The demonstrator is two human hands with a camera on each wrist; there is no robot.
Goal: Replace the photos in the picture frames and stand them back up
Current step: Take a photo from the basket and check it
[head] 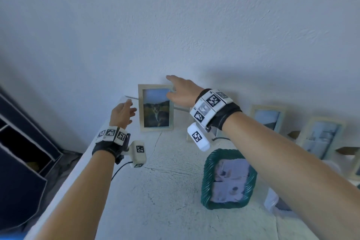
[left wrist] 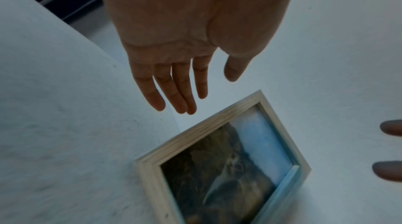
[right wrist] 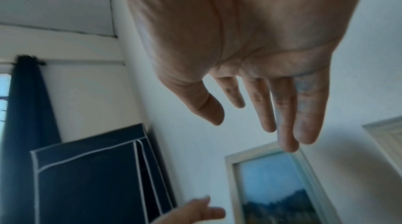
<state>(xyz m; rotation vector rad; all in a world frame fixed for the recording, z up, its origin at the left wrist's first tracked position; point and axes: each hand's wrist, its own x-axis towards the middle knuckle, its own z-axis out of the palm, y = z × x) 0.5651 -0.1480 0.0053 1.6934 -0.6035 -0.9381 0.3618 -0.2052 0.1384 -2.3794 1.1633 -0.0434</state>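
Both hands are released, fingers straight. The left hand [head: 122, 113] hangs just beside the frame [head: 155, 107] at its 9 o'clock, not touching. The right hand [head: 180, 90] reaches over the frame's top corner at 1 o'clock; whether its fingertips touch the rim I cannot tell. The frame stands upright at the back of the surface [head: 165, 191], against the wall, a cat photo inside. Judged from this, the step is standing the frame up. Next: take another frame, perhaps the green one [head: 228, 179] lying at 5 o'clock.
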